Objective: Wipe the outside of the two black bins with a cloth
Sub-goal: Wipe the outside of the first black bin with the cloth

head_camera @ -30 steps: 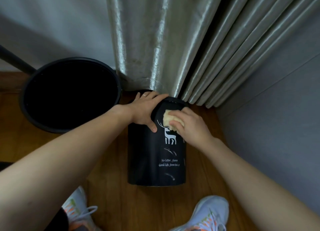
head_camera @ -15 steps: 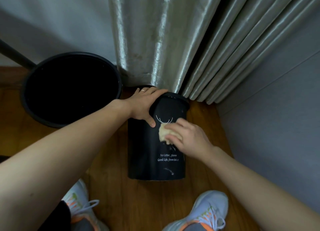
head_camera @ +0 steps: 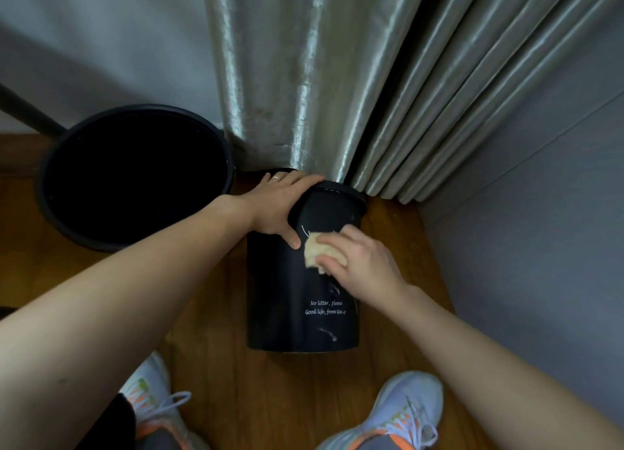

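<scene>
A small black bin [head_camera: 297,301] with white lettering stands on the wooden floor, tilted toward me. My left hand [head_camera: 280,206] grips its top rim, thumb down the front wall. My right hand [head_camera: 361,257] holds a beige cloth [head_camera: 315,252] and presses it against the bin's front, over the white deer print. A larger black bin [head_camera: 135,176] stands open-topped to the left, touched by neither hand.
Shiny grey curtains [head_camera: 337,78] hang right behind the small bin. A grey wall [head_camera: 540,213] closes the right side. My two white trainers [head_camera: 398,412] stand on the floor [head_camera: 270,399] just in front of the bin. A dark pole [head_camera: 23,112] slants at far left.
My right hand slid the cloth down the bin's front, then a little left toward my thumb. The left hand kept its hold on the rim.
</scene>
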### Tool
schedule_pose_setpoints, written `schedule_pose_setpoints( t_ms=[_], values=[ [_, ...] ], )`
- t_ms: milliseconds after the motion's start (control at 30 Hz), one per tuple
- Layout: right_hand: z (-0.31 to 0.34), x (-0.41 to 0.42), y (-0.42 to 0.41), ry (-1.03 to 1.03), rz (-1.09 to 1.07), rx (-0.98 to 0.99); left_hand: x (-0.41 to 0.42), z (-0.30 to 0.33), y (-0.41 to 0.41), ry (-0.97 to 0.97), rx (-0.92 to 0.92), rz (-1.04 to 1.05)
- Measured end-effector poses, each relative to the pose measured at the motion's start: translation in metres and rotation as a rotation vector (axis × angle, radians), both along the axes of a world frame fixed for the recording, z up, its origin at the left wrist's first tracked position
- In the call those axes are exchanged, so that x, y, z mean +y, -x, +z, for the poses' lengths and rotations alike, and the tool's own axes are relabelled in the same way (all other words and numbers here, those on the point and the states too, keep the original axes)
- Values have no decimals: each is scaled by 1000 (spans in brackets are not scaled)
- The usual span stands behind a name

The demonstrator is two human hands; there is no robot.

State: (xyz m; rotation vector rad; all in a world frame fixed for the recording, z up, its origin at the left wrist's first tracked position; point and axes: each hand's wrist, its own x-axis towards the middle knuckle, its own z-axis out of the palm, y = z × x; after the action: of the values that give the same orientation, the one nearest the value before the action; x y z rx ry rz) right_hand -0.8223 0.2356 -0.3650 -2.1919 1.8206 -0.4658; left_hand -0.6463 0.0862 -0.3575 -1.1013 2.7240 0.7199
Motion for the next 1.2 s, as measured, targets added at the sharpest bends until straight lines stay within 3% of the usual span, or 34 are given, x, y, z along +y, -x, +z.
schedule_pose_setpoints(
  t_ms=[100,300,433,667,1033,1200],
  values=[
    [0,0,-1,-46,-73,-77,0,0,0,-2,-8,-2],
    [-13,38,5,-51,336,-21,-1,-1,-6,-15,4,24],
    [-8,25,6,3,195,-28,5,8,-3,-56,-21,61],
    [-8,28,4,-59,127,-53,12,15,23,-178,24,336],
    [-12,33,3,-65,118,-76,1,-2,5,-207,266,267],
    [-11,33,3,-64,108,-78,1,-2,3,-167,238,223]
  ],
)
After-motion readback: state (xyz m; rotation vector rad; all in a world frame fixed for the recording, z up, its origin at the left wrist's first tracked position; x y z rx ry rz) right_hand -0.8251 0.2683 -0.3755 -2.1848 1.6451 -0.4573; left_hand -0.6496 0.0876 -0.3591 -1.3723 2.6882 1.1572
